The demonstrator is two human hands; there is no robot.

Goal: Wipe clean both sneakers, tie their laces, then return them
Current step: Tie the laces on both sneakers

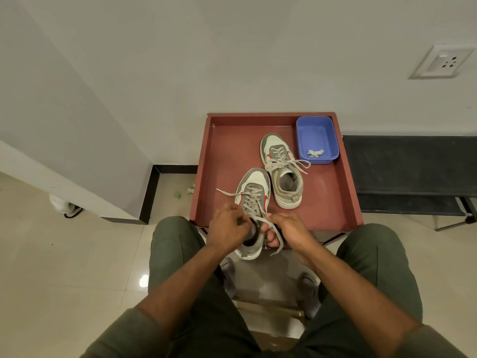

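While seated at a shallow red-brown tray [219, 164]: left hand [227, 226] and right hand [289, 228] pinching flat grey laces [260, 215] over near sneaker [251, 195]. Beyond right hand, second sneaker [282, 171], tied; then blue rectangular plastic tub [333, 140] holding crumpled wipe [315, 152].
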